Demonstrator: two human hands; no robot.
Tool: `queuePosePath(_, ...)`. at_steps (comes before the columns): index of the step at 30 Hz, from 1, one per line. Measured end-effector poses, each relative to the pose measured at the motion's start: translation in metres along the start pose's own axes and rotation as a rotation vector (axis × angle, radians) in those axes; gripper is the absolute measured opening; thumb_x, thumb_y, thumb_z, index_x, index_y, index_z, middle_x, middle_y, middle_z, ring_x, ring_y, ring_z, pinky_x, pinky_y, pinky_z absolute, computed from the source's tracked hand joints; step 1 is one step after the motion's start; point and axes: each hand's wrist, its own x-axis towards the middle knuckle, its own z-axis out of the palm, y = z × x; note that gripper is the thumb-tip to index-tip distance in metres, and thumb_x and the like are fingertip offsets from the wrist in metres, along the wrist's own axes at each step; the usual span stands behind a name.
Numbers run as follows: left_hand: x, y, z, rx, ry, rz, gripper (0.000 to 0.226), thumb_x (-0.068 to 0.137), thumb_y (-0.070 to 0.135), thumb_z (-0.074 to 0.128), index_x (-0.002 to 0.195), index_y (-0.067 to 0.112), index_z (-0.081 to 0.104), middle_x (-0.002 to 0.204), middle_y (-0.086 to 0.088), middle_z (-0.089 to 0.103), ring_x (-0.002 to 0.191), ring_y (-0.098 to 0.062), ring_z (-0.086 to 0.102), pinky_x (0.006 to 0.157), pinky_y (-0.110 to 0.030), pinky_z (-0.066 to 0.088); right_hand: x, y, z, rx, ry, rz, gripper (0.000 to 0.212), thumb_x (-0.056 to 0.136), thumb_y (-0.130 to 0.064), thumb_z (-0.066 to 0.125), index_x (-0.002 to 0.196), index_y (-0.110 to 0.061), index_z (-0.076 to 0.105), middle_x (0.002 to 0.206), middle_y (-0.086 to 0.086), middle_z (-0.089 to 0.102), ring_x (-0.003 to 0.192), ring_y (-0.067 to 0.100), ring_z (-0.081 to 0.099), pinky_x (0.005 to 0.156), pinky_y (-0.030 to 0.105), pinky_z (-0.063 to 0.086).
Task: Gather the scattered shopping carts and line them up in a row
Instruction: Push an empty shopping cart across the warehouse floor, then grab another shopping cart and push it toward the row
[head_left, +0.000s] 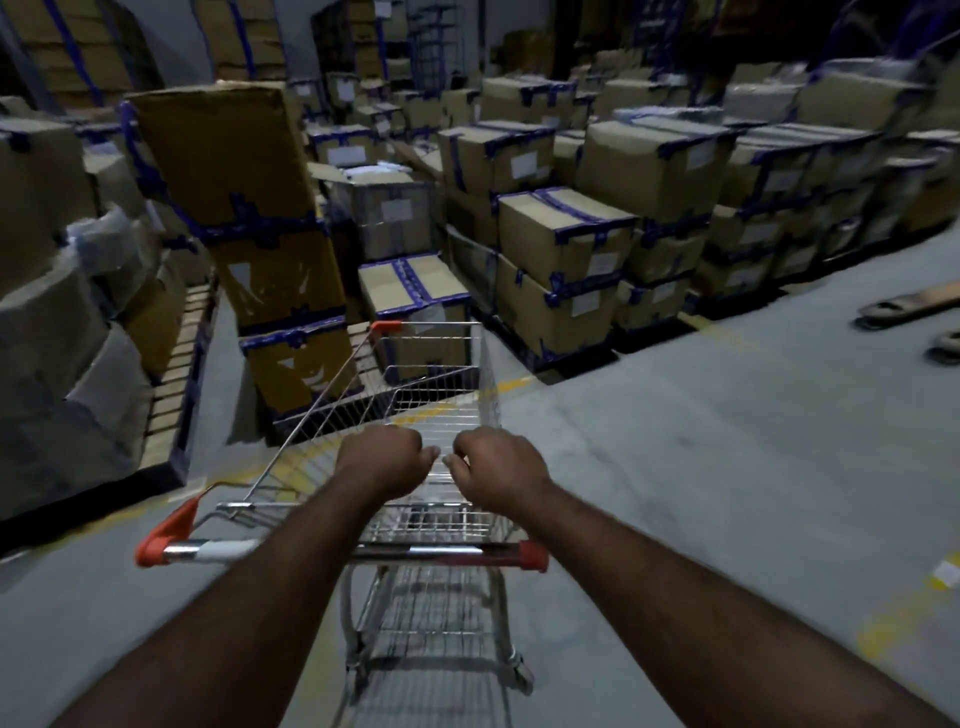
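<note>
The shopping cart (415, 415) stands on the grey concrete floor (701, 467) right in front of the person, its long axis running away from them toward the stacked boxes (566, 244). Its nose, with one orange corner cap, is close to the low box at the foot of the stacks; whether it touches cannot be told. The handle bar (291, 551) with orange ends lies crosswise at the near end, tilted a little so its left end sits nearer the bottom edge of view.

Both hands reach past that bar. The left hand (382, 462) and the right hand (501, 470) are side by side, almost touching each other, curled into closed fists over the wire rear panel of the basket, just beyond the handle. They look to be gripping the top wire there, but the fingers are hidden under the knuckles, so what exactly they hold cannot be confirmed. Both forearms cross over the handle bar.

Neither hand is nearer; they sit level across the basket's midline. No other cart is in view, so the row is somewhere out of sight. My reading is that the cart must be pulled back or swung away from the boxes along its own length, toward the open floor on the right, where a flat wooden piece (909, 304) lies well apart.
</note>
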Motion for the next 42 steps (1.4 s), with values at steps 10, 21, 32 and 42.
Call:
queuePosePath(10,0.044,0.201,-0.053,-0.128,0.174,0.433,0.062,0.097,0.056,0.046,0.15,0.025,0.038,0.152,-0.001,0.044,0.134,-0.025,0.046,0.102,-0.045,0.046,-0.085,0.149,-0.107,-0.161,0.11,0.329,0.059,0.101,-0.052,0.043,0.146,-0.013,0.048,0.158,0.012,0.037,0.145,0.029,0.031,0.114,0.049,0.031)
queuePosePath(21,-0.077,0.544,-0.131,-0.148,0.257,1.09,0.063,0.099,0.057,0.041,0.151,0.023,0.03,0.155,-0.002,0.037,0.138,-0.026,0.039,0.1,-0.044,0.045,-0.38,0.286,-0.282,-0.35,0.311,0.942,0.065,0.102,-0.056,0.04,0.15,-0.012,0.039,0.164,0.01,0.023,0.151,0.027,0.017,0.119,0.052,0.018)
queuePosePath(32,-0.35,0.782,-0.156,-0.15,0.287,1.765,0.062,0.098,0.061,0.036,0.148,0.024,0.039,0.15,-0.003,0.047,0.132,-0.028,0.048,0.097,-0.042,0.048,-0.692,0.248,-0.364,-0.51,0.465,1.529,0.066,0.101,-0.056,0.042,0.151,-0.013,0.038,0.163,0.012,0.026,0.152,0.028,0.018,0.12,0.053,0.019)
queuePosePath(42,-0.518,0.916,-0.137,-0.175,0.219,2.117,0.062,0.098,0.06,0.04,0.147,0.022,0.04,0.146,-0.003,0.05,0.133,-0.026,0.046,0.099,-0.045,0.048,-0.871,0.247,-0.375,-0.548,0.483,1.876,0.062,0.1,-0.058,0.043,0.145,-0.015,0.046,0.156,0.01,0.036,0.148,0.028,0.027,0.117,0.053,0.024)
